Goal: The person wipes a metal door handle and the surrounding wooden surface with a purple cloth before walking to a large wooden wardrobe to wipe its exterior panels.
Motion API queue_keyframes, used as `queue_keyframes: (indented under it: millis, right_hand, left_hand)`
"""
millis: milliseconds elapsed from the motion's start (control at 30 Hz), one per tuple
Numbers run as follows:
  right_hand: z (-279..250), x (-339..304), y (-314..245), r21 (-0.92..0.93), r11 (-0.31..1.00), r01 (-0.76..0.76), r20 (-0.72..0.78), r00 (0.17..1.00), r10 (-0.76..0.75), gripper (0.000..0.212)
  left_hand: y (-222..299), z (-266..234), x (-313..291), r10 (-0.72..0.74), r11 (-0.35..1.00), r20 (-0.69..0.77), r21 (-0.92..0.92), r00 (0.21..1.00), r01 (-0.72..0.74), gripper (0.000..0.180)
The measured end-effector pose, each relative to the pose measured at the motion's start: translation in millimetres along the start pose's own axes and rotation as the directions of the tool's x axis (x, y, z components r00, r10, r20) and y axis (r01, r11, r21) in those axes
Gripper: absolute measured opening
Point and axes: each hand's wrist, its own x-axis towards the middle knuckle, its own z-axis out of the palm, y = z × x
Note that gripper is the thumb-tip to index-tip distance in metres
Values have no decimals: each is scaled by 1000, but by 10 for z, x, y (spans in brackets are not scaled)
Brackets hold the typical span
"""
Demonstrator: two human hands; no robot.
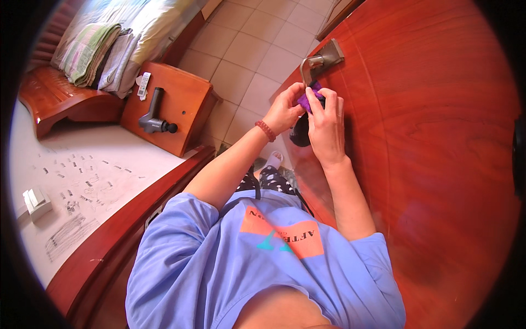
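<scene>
Red-brown wooden door (427,153) is filling the right side, standing ajar over the tiled floor (257,49). Metal lever handle (320,57) is sitting near the door's free edge, its long axis running along the door face, free end curving toward the hands.

Left hand (285,109) and right hand (327,129) are both pinching a purple cloth (307,98) just below the lever, bunched small, presumably to bear on the fitting. A dark object below the cloth is unclear.

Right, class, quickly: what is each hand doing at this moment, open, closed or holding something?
Left hand: closed on the crumpled purple cloth, below the metal lever door handle.
Right hand: closed on the same cloth, against the reddish wooden door.
</scene>
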Motion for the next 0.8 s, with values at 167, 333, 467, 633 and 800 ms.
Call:
queue_keyframes:
  millis: [167,333,467,633,800]
  right_hand:
    - [38,181,-55,-30,1000,-8,-21,1000,8,42]
    - [-59,-23,-67,11,998,-61,64,996,60,50]
    - [13,97,-58,7,1000,-23,1,1000,23,50]
    - [71,274,-65,-76,997,-12,-77,997,6,48]
    - [98,-37,-133,69,997,-46,-112,992,53,49]
  left_hand:
    - [-11,-72,-25,-65,990,-39,120,997,69,41]
    - [54,-87,-80,17,1000,44,26,999,-18,40]
    - [3,-105,-87,1,993,-20,121,1000,1,38]
    - [93,-16,-78,-32,999,-37,35,999,33,36]
    - [11,-142,-90,-31,999,8,-16,999,31,34]
